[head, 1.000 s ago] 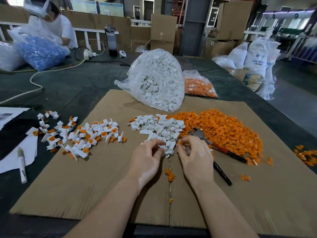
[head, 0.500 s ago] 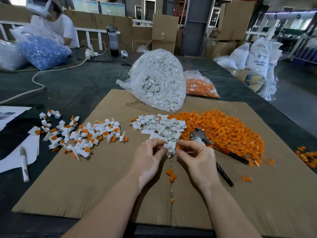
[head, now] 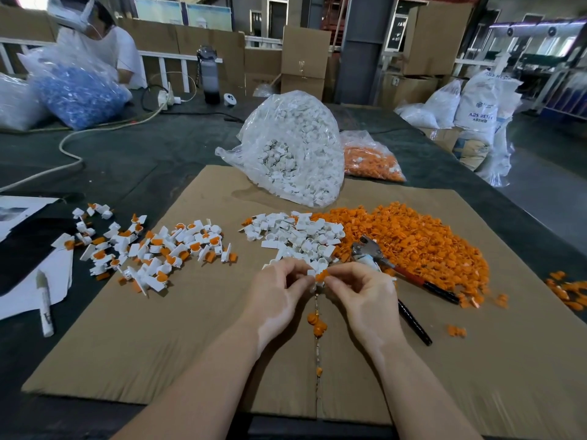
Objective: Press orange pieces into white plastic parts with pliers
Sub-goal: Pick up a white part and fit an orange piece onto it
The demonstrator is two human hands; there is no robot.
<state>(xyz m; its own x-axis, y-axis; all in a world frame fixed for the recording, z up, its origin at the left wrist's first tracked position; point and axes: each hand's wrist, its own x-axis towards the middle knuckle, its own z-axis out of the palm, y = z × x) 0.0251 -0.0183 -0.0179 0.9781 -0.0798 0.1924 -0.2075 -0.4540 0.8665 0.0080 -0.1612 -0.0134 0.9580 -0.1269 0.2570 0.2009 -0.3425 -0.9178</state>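
My left hand [head: 279,292] pinches a white plastic part [head: 312,272] at the near edge of the loose white pile [head: 295,236]. My right hand [head: 365,296] pinches an orange piece [head: 322,275] right against that part. The two hands meet fingertip to fingertip over the cardboard. The big orange heap [head: 409,239] lies to the right. Pliers [head: 381,260] with red and black handles lie on the heap's near edge, just right of my right hand, held by neither hand. Assembled white-and-orange parts [head: 149,249] are spread out at the left.
The brown cardboard sheet [head: 178,338] covers the dark table. A clear bag of white parts [head: 292,147] and a bag of orange pieces [head: 371,160] stand behind. A marker [head: 44,304] and papers lie left. A few orange pieces [head: 316,325] sit between my wrists. A person works at far left.
My hands have drawn slightly together; an orange piece now shows between the fingertips of my right hand, against the white part. The pliers have not moved.
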